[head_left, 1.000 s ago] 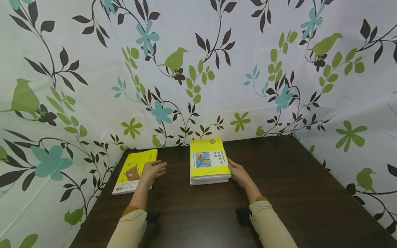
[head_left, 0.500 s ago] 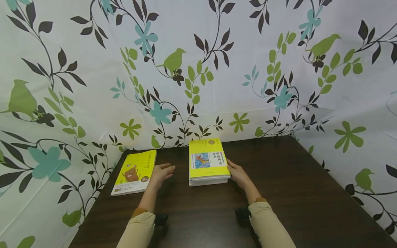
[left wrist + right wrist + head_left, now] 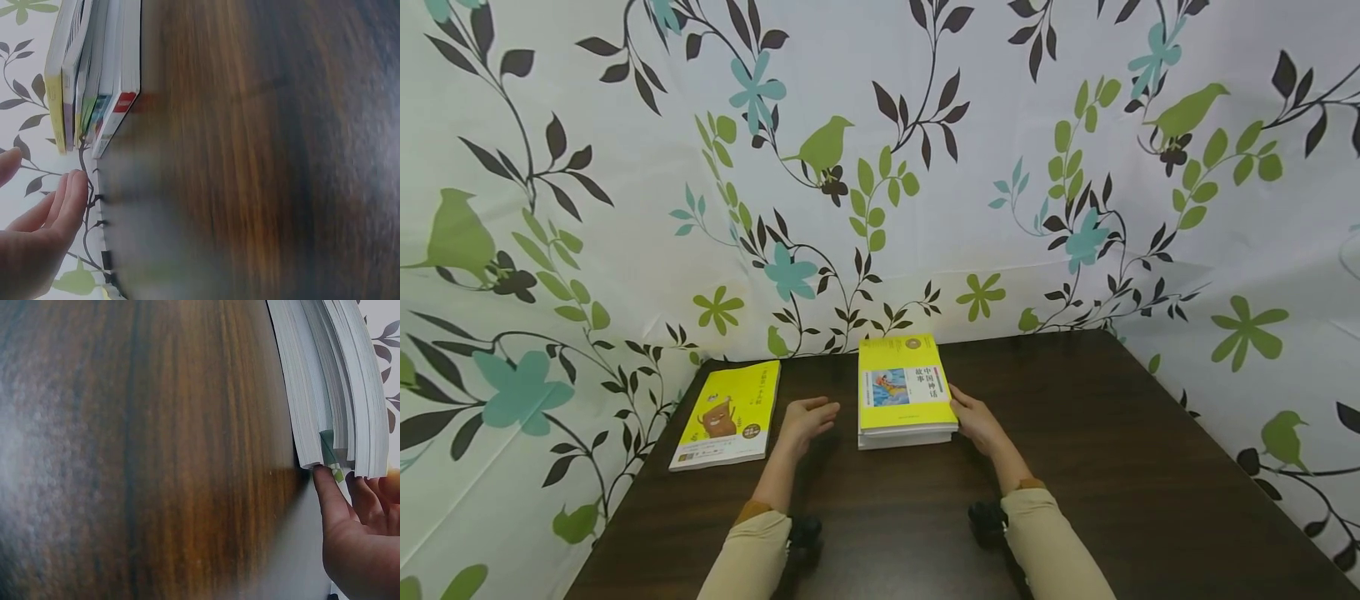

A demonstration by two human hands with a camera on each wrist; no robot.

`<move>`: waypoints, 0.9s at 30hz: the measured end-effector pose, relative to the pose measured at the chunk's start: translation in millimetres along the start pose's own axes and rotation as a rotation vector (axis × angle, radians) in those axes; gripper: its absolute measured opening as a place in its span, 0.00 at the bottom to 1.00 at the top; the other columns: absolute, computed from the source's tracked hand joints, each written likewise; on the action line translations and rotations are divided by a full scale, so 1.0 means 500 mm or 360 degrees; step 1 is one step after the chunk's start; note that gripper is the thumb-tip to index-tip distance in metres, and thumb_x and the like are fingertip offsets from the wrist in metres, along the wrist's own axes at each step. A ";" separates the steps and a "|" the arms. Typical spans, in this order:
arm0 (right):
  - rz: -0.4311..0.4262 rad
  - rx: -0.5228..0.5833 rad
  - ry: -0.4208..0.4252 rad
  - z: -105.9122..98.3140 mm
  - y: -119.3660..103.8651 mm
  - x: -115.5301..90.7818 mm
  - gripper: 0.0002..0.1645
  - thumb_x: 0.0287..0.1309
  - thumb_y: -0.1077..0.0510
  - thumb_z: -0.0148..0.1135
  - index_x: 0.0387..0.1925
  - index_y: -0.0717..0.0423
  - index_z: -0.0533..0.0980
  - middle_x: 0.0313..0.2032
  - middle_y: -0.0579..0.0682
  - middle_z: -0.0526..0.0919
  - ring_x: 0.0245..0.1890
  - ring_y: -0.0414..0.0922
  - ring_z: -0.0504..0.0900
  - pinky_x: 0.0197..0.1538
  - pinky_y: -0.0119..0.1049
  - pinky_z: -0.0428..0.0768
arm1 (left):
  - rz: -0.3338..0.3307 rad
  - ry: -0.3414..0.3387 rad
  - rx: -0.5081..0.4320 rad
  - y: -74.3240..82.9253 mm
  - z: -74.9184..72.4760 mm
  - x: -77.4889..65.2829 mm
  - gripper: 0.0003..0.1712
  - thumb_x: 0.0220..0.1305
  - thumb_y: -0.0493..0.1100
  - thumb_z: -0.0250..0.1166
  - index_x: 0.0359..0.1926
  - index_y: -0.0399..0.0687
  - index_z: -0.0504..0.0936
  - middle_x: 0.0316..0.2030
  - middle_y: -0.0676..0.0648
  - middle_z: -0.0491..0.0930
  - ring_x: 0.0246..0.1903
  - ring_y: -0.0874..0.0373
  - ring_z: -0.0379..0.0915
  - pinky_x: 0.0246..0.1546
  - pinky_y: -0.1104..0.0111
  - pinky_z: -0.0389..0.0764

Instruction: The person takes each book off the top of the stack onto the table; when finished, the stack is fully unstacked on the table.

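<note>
A stack of several books [image 3: 904,408] lies near the back of the table, a yellow-covered one with a blue picture on top. The person's right hand [image 3: 981,423] is at the stack's right side; in the right wrist view its fingertips touch the books' edges [image 3: 337,381]. To the left of the stack, the left hand [image 3: 805,423] hovers with extended fingers and holds nothing. The left wrist view shows a gap between that hand and the stack's spines [image 3: 87,119]. A single yellow book [image 3: 733,408] with a brown cartoon figure lies flat, left of the left hand.
The dark wooden table [image 3: 1075,467] reaches back to a hanging cloth [image 3: 880,250] printed with leaves, birds and flowers, which also encloses both sides. The single book lies near the table's left edge.
The left hand has moved right, from over the single yellow book's edge toward the stack. The right hand stays at the stack's side, and the books have not visibly moved.
</note>
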State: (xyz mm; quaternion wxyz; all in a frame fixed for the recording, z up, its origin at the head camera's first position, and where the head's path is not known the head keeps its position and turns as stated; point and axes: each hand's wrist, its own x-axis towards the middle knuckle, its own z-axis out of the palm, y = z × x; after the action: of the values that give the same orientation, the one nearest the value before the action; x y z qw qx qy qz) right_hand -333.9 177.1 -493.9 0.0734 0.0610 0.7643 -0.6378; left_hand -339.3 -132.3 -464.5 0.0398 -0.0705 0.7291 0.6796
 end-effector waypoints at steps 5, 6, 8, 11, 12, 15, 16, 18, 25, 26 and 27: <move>-0.0013 0.0001 -0.0002 -0.001 -0.001 -0.003 0.31 0.76 0.54 0.42 0.76 0.52 0.52 0.74 0.62 0.55 0.65 0.56 0.70 0.66 0.59 0.67 | -0.0018 -0.0004 0.0013 -0.005 0.016 0.005 0.31 0.64 0.35 0.65 0.63 0.22 0.67 0.59 0.24 0.71 0.57 0.36 0.74 0.56 0.54 0.78; -0.0019 0.0004 -0.0004 -0.001 -0.001 -0.004 0.31 0.76 0.54 0.41 0.76 0.52 0.52 0.74 0.62 0.55 0.65 0.56 0.69 0.66 0.58 0.67 | -0.0030 -0.0001 0.0017 -0.006 0.019 0.005 0.31 0.63 0.36 0.65 0.63 0.23 0.68 0.59 0.25 0.71 0.57 0.36 0.74 0.56 0.54 0.78; -0.0028 0.0009 -0.0010 0.000 -0.001 -0.005 0.31 0.76 0.55 0.41 0.76 0.53 0.52 0.74 0.63 0.55 0.65 0.56 0.70 0.66 0.58 0.67 | -0.0033 -0.0012 0.0019 -0.009 0.026 0.007 0.31 0.63 0.36 0.65 0.63 0.22 0.68 0.60 0.25 0.70 0.57 0.36 0.74 0.56 0.54 0.78; -0.0031 0.0020 -0.0011 0.002 -0.002 -0.007 0.31 0.76 0.55 0.41 0.76 0.53 0.52 0.73 0.63 0.56 0.64 0.55 0.71 0.66 0.57 0.68 | -0.0026 -0.0024 -0.0001 -0.012 0.034 0.007 0.31 0.63 0.35 0.65 0.62 0.21 0.68 0.61 0.24 0.69 0.58 0.36 0.73 0.56 0.54 0.78; -0.0035 0.0018 -0.0012 0.003 -0.002 -0.007 0.31 0.76 0.55 0.41 0.76 0.53 0.52 0.73 0.63 0.56 0.63 0.54 0.71 0.66 0.57 0.68 | -0.0021 -0.0027 -0.0008 -0.013 0.037 0.007 0.31 0.63 0.35 0.65 0.62 0.21 0.68 0.61 0.24 0.69 0.58 0.36 0.73 0.56 0.55 0.78; -0.0038 0.0012 -0.0011 0.003 -0.002 -0.009 0.31 0.76 0.55 0.41 0.76 0.53 0.52 0.73 0.63 0.57 0.62 0.54 0.72 0.66 0.57 0.68 | -0.0009 -0.0027 -0.0012 -0.014 0.047 0.006 0.30 0.63 0.34 0.65 0.61 0.20 0.68 0.61 0.23 0.69 0.57 0.36 0.74 0.54 0.56 0.79; -0.0035 0.0009 -0.0009 0.002 -0.002 -0.009 0.31 0.76 0.55 0.41 0.76 0.53 0.52 0.73 0.62 0.57 0.62 0.53 0.72 0.66 0.57 0.68 | -0.0006 -0.0028 -0.0007 -0.015 0.051 0.005 0.30 0.63 0.34 0.65 0.61 0.19 0.68 0.60 0.23 0.69 0.57 0.36 0.74 0.54 0.56 0.80; -0.0032 0.0001 -0.0004 0.002 -0.002 -0.008 0.31 0.76 0.54 0.41 0.76 0.53 0.52 0.73 0.62 0.57 0.62 0.53 0.72 0.66 0.57 0.68 | 0.0002 -0.0033 0.0003 -0.014 0.057 0.005 0.30 0.62 0.34 0.65 0.61 0.19 0.68 0.60 0.23 0.69 0.56 0.37 0.75 0.53 0.56 0.80; -0.0030 0.0009 0.0005 0.002 -0.001 -0.009 0.31 0.76 0.54 0.41 0.76 0.53 0.52 0.73 0.63 0.57 0.61 0.53 0.73 0.66 0.56 0.69 | -0.0005 -0.0042 0.0055 -0.015 0.076 0.001 0.31 0.61 0.35 0.66 0.60 0.20 0.69 0.60 0.23 0.69 0.52 0.43 0.78 0.53 0.56 0.80; -0.0032 0.0010 0.0004 0.003 -0.001 -0.009 0.31 0.76 0.54 0.41 0.76 0.53 0.52 0.73 0.63 0.57 0.61 0.53 0.73 0.66 0.56 0.69 | 0.0000 -0.0046 0.0065 -0.015 0.078 0.001 0.31 0.61 0.35 0.66 0.60 0.19 0.69 0.60 0.23 0.69 0.52 0.43 0.78 0.54 0.56 0.80; -0.0034 0.0012 0.0006 0.004 0.000 -0.009 0.31 0.76 0.54 0.41 0.76 0.53 0.52 0.73 0.63 0.57 0.60 0.53 0.74 0.66 0.56 0.70 | 0.0004 -0.0049 0.0075 -0.016 0.080 0.000 0.31 0.61 0.35 0.66 0.60 0.19 0.69 0.60 0.23 0.69 0.52 0.44 0.78 0.54 0.56 0.80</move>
State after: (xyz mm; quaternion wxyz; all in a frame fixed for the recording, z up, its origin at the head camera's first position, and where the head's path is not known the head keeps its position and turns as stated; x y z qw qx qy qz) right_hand -329.4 175.3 -493.4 0.0649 0.0543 0.7625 -0.6414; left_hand -339.6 -93.0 -475.5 0.0518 -0.0580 0.7442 0.6634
